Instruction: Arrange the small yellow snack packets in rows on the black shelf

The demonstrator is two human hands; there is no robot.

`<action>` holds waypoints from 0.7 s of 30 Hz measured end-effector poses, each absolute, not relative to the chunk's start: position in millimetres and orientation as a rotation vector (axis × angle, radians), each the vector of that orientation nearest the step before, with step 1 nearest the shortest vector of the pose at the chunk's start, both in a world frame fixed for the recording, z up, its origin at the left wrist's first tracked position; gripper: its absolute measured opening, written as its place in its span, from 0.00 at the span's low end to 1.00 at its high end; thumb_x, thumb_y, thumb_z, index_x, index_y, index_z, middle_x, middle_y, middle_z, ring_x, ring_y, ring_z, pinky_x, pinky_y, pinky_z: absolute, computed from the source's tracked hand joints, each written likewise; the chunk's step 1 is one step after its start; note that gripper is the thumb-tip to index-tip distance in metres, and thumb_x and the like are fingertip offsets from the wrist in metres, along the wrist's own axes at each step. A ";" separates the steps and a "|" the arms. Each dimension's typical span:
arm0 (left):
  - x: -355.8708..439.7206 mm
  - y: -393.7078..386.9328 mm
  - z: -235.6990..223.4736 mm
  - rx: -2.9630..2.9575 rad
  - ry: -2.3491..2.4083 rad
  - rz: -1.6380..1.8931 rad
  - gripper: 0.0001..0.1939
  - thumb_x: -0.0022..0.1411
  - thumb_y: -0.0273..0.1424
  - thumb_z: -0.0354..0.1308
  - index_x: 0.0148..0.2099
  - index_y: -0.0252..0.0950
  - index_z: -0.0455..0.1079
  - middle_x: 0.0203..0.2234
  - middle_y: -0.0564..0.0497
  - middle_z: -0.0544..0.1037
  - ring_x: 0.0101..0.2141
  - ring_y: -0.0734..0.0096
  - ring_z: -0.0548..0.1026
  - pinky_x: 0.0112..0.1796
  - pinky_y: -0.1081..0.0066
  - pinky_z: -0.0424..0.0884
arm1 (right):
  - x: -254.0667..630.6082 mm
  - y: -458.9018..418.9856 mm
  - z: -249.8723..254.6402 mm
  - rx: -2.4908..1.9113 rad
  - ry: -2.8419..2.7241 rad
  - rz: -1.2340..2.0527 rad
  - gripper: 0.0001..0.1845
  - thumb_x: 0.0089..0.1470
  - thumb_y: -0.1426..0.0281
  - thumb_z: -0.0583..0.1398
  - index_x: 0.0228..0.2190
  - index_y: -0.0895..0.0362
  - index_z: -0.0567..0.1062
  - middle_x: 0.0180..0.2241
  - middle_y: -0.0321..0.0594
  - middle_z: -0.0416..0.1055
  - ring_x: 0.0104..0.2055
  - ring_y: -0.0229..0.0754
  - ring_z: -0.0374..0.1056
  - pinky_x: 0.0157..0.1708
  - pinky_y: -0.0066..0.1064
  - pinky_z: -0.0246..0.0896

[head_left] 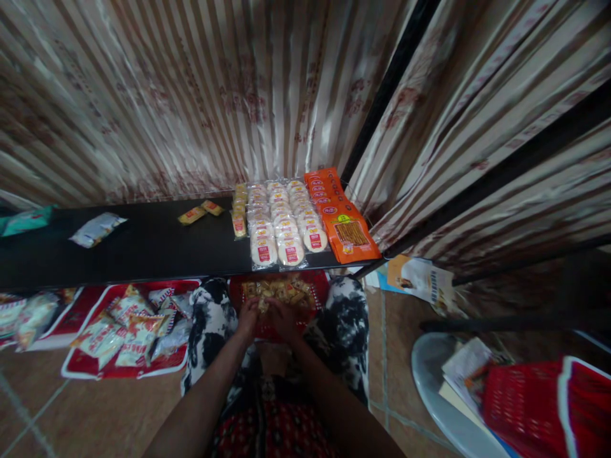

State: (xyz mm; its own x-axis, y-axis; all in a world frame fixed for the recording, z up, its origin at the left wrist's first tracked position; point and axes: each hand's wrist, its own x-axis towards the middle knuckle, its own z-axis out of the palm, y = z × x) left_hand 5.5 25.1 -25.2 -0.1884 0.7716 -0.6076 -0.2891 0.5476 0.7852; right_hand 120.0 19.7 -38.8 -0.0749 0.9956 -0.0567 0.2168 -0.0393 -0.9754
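Observation:
Both hands meet low over a red basket (321, 286) between my knees. My left hand (247, 316) and my right hand (282, 316) are drawn together, fingers curled around a small yellowish wrapped snack (263, 305). The fingertips are dim, so the exact grip is hard to see. Several similar wrapped snacks (291, 291) lie loose in the basket just beyond my hands. Above it, on the black shelf (143, 248), clear-wrapped round white crackers (285, 226) stand in three overlapping rows. To their left runs a short row of small yellow packets (239, 213).
Orange snack bags (341, 219) overlap at the shelf's right end. Two yellow packets (192, 215), a white packet (98, 229) and a green packet (27, 221) lie leftward. A red basket (128, 372) of packets sits at lower left; a grey tub (427, 375) stands right.

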 end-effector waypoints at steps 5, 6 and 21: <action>5.0 21.5 -7.9 0.305 1.351 1.079 0.20 0.38 0.21 0.52 0.39 0.35 0.65 0.25 0.55 0.74 0.24 0.76 0.71 0.27 0.75 0.68 | 123.0 19.0 -26.6 -1.378 -1.431 1.143 0.19 0.51 0.73 0.47 0.39 0.56 0.75 0.42 0.43 0.74 0.47 0.41 0.68 0.52 0.39 0.59; 4.3 20.8 -5.0 0.300 1.331 1.089 0.20 0.37 0.22 0.53 0.38 0.35 0.65 0.25 0.55 0.74 0.25 0.75 0.72 0.27 0.74 0.68 | 123.2 18.5 -24.4 -1.376 -1.439 1.127 0.19 0.51 0.73 0.47 0.39 0.56 0.75 0.43 0.42 0.74 0.48 0.41 0.68 0.52 0.39 0.59; -1.1 -0.3 21.9 0.374 1.295 1.096 0.21 0.36 0.30 0.61 0.38 0.35 0.69 0.31 0.50 0.76 0.33 0.70 0.74 0.35 0.72 0.67 | 128.3 16.2 -2.9 -1.424 -1.521 0.869 0.18 0.53 0.73 0.48 0.41 0.56 0.73 0.45 0.43 0.72 0.50 0.41 0.64 0.54 0.37 0.55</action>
State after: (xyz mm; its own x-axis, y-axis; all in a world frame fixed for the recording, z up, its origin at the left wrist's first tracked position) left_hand -1.1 -0.3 21.9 -0.1115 0.8090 -0.5771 -0.4351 0.4824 0.7603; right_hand 128.3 16.2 -2.9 0.0165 0.9921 0.1242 0.3966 0.1076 -0.9117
